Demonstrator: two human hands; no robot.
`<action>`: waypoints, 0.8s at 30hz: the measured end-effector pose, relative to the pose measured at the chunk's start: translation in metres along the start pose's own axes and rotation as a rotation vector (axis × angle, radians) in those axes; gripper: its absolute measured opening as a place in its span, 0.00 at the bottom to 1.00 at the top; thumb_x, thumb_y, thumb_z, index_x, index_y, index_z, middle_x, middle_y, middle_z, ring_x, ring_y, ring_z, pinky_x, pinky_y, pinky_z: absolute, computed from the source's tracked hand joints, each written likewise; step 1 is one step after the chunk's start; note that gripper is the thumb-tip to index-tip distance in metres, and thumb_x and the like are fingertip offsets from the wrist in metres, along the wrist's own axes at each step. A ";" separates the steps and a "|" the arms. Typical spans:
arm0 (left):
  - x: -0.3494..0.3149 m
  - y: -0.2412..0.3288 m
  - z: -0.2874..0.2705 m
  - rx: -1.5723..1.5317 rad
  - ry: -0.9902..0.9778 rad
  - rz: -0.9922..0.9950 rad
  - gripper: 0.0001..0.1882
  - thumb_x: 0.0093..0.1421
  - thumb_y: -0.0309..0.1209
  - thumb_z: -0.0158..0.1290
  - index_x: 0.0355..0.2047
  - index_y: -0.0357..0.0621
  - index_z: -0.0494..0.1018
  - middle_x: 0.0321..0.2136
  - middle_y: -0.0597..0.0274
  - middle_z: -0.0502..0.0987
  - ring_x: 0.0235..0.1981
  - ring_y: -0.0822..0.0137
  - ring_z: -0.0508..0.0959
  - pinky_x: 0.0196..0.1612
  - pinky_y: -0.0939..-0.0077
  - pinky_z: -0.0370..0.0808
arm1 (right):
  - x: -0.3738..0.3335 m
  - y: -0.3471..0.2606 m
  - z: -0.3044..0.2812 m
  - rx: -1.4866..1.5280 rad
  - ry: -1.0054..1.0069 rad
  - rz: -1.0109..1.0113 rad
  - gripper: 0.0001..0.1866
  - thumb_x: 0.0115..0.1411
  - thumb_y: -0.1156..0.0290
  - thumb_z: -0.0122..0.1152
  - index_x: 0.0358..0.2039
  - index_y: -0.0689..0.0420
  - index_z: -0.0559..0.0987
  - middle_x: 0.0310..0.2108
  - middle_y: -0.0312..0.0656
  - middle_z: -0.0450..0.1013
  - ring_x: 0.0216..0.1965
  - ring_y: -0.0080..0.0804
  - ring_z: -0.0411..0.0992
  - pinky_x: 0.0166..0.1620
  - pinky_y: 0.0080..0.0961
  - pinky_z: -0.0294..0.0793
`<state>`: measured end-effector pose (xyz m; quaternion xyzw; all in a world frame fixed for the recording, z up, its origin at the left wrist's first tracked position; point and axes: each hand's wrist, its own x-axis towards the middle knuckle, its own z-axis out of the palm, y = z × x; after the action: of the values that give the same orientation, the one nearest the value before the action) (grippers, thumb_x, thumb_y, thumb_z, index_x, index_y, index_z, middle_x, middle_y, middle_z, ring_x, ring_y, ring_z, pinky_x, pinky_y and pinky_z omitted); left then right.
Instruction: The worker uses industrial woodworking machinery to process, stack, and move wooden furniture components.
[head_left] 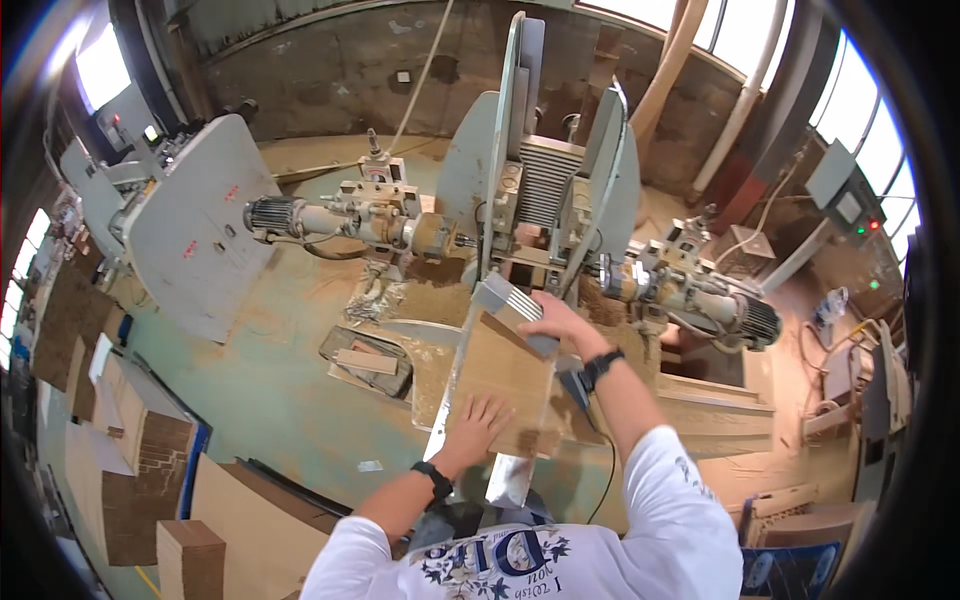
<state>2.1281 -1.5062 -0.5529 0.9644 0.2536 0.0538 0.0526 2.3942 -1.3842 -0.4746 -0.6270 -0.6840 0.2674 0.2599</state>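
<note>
My left hand [478,418] lies flat, fingers spread, palm down on the near part of a brown wooden panel [505,375], pressing on it rather than gripping it. My right hand [556,318] reaches further ahead, fingers curled over the panel's far right corner, touching a small grey ribbed block [512,300] that sits at the panel's far end; I cannot tell whether the fingers close around the edge or only rest on it. The two hands are well apart, one at each end of the panel. Both wrists carry a black band, and both forearms come up from the lower edge out of white sleeves, the right one stretched longer than the left. The panel lies on a narrow metal feed table [512,478] that runs away from me toward the grey machine [540,190]; the panel's left edge follows the table's left rail, and its near right corner overhangs slightly. Sawdust covers the bed just left of the table. Left of that, a shallow metal tray [366,358] holds a few wood offcuts, near but clear of the panel. Two motor spindles [330,220] flank the machine, left and right. Along the left edge, stacks of brown panels [130,430] stand on the green floor [270,390], well apart from my hands, with open floor between them and the table.
</note>
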 end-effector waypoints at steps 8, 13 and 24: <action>-0.013 0.024 -0.046 -0.165 -0.171 -0.117 0.44 0.39 0.32 0.58 0.59 0.54 0.54 0.59 0.59 0.53 0.61 0.54 0.50 0.59 0.45 0.47 | 0.075 0.022 0.020 -0.022 -0.654 0.024 0.41 0.36 0.46 0.62 0.44 0.68 0.69 0.43 0.53 0.68 0.44 0.41 0.67 0.44 0.31 0.65; -0.071 0.035 -0.033 -0.118 -0.214 -0.115 0.44 0.41 0.30 0.57 0.60 0.58 0.52 0.60 0.63 0.52 0.62 0.56 0.49 0.60 0.47 0.45 | 0.059 0.011 0.035 0.097 -0.840 0.084 0.39 0.41 0.46 0.61 0.45 0.67 0.69 0.42 0.48 0.67 0.44 0.35 0.64 0.44 0.27 0.63; -0.071 0.037 -0.041 -0.198 -0.253 -0.120 0.44 0.41 0.29 0.56 0.60 0.60 0.51 0.60 0.64 0.52 0.61 0.57 0.51 0.60 0.48 0.46 | 0.023 0.029 0.049 -0.616 0.098 -0.096 0.35 0.36 0.62 0.68 0.46 0.59 0.66 0.37 0.43 0.61 0.43 0.39 0.59 0.42 0.34 0.63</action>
<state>2.0788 -1.5699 -0.5128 0.9366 0.2955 -0.0465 0.1822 2.3794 -1.3613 -0.5297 -0.6553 -0.7484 0.0048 0.1027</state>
